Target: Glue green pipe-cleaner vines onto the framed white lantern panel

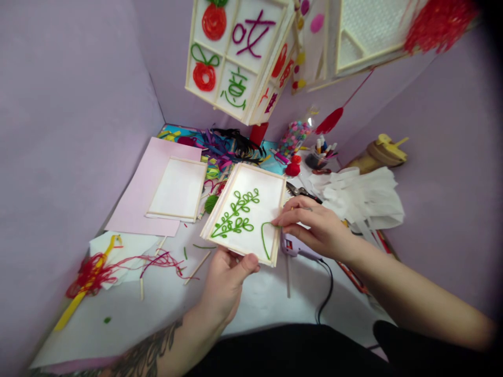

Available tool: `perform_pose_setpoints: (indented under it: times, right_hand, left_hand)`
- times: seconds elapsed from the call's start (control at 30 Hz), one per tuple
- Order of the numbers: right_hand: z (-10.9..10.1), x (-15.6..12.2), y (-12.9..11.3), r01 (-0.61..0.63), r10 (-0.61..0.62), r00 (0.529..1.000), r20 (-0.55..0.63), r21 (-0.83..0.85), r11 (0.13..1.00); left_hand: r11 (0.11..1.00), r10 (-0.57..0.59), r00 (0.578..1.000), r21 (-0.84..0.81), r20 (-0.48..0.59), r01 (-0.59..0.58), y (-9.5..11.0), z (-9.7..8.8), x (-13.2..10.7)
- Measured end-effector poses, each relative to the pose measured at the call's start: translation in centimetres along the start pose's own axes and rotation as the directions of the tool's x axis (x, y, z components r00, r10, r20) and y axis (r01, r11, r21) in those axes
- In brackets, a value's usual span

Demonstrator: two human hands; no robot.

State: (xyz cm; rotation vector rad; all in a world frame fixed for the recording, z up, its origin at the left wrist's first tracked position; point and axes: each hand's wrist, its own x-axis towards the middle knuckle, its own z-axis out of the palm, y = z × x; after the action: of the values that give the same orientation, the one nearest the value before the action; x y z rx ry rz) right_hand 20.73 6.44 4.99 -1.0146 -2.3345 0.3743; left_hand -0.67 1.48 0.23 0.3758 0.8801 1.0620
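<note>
My left hand (231,277) grips the lower edge of a white framed panel (251,178), thumb on top and fingers underneath. The panel is tilted above the table, with thin pale wooden strips along its edges. A leafy branch of looped green pipe cleaner (236,214) lies on its face. At the panel's right side, my right hand (314,225) pinches one end of a curved green pipe cleaner (263,235), whose other end reaches the panel's lower right corner. Behind my right hand, a lilac glue gun (301,247) rests on the table, partly hidden.
Decorated lanterns (236,57) hang overhead. Another framed panel (178,188) lies on pink card (133,193) at left. Red thread (88,275) wraps a yellow strip. Scissors (302,192), white fabric (365,196), a pen cup (317,157) and a pompom bottle (293,137) stand or lie behind.
</note>
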Motion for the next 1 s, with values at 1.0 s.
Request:
perform_pose_setpoints:
  times: [1.0]
  right_hand:
    - [0.9,1.1,0.3,0.018,-0.019,1.0,0.006,0.013,1.0]
  left_hand:
    - [0.999,-0.03,1.0,-0.026,0.008,0.031,0.1,0.0,-0.1]
